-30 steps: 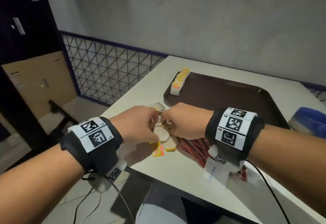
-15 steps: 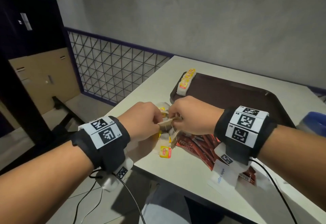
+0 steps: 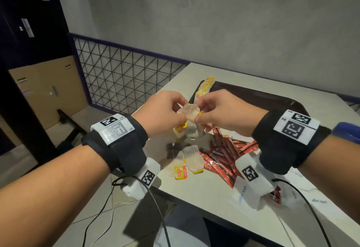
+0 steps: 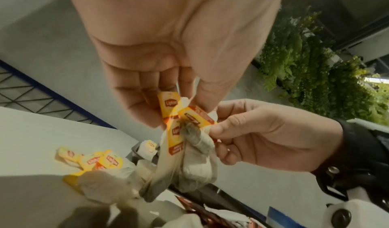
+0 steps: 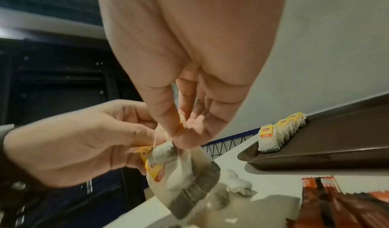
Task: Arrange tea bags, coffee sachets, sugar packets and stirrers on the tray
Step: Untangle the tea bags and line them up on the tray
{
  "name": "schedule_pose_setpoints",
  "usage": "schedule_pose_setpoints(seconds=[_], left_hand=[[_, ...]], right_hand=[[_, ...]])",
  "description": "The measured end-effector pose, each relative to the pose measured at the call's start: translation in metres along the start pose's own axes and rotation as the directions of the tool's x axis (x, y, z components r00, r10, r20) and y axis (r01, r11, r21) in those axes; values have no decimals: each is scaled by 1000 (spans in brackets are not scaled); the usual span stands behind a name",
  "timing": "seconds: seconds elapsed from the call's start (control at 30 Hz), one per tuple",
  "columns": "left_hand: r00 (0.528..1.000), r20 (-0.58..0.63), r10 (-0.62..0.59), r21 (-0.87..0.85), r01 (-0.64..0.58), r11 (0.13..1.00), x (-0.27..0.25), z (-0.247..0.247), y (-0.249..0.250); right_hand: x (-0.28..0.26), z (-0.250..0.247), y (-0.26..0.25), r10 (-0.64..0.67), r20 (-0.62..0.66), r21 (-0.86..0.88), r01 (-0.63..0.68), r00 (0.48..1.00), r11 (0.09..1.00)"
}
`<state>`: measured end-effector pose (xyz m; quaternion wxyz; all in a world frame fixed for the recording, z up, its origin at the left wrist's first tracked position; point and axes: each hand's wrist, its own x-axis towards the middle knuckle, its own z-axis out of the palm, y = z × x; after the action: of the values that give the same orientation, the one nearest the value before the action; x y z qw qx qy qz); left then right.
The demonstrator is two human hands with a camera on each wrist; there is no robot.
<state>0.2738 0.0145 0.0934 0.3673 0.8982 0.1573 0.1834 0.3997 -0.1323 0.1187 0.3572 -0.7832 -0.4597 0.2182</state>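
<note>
Both hands hold a bunch of tea bags [image 3: 190, 113] lifted above the table. My left hand [image 3: 165, 110] pinches the bunch from the left, my right hand [image 3: 216, 110] from the right. The bags and yellow tags [image 4: 181, 120] hang down between the fingers; the bunch [image 5: 185, 170] dangles over the table's edge. More loose tea bags [image 3: 190, 159] lie on the white table [image 3: 204, 192] beneath. A row of tea bags [image 3: 205, 89] stands along the left rim of the dark brown tray [image 3: 253, 95]. Red coffee sachets [image 3: 226, 155] lie in a heap right of the loose bags.
White sugar packets [image 3: 241, 194] lie under my right wrist near the table's front edge. A blue object [image 3: 346, 131] sits at the right border. A metal grid railing [image 3: 124, 79] stands left of the table, the grey wall behind.
Both hands have risen from the tabletop with the bunch of tea bags, uncovering the loose bags and red sachets below. The view shifted left.
</note>
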Motion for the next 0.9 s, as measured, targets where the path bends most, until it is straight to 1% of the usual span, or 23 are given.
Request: schedule_pose_setpoints(seconds=[0.07,0.1,0.3,0.47,0.5,0.57,0.63,0.7,0.77,0.8,0.9], left_hand=[[1000,3,3,-40,-3,999,3,1,4],[1000,7,5,-57,-5,998,4,2,7],[998,58,29,-215,-16,977,6,2,21],[1000,26,11,-236,-4,972,13,0,24],[999,35,0,-204,7,979,15,-1,22],[996,91,-23,-83,30,996,19,-3,15],[982,181,-56,107,37,994,21,-3,6],[957,268,-109,300,25,954,22,3,-2],[933,328,-148,436,-11,900,24,13,-8],[928,344,-145,471,-37,881,25,19,-9],[919,386,-73,526,-154,837,28,35,-12]], right_hand=[[-4,-6,-2,32,18,120,-34,999,992],[-7,-8,-2,37,24,146,-40,999,988],[-16,-17,3,23,49,54,-26,999,998],[-15,-23,8,48,0,7,-48,999,999],[-15,-24,9,64,-2,14,-64,998,998],[-16,-27,14,90,-6,31,-90,996,995],[-18,-32,18,110,-20,60,-109,994,992],[-21,-37,22,137,-38,114,-132,990,985],[-24,-42,25,161,-42,179,-151,986,972],[-27,-44,27,169,-37,212,-157,985,964],[-34,-50,30,177,1,306,-169,984,937]])
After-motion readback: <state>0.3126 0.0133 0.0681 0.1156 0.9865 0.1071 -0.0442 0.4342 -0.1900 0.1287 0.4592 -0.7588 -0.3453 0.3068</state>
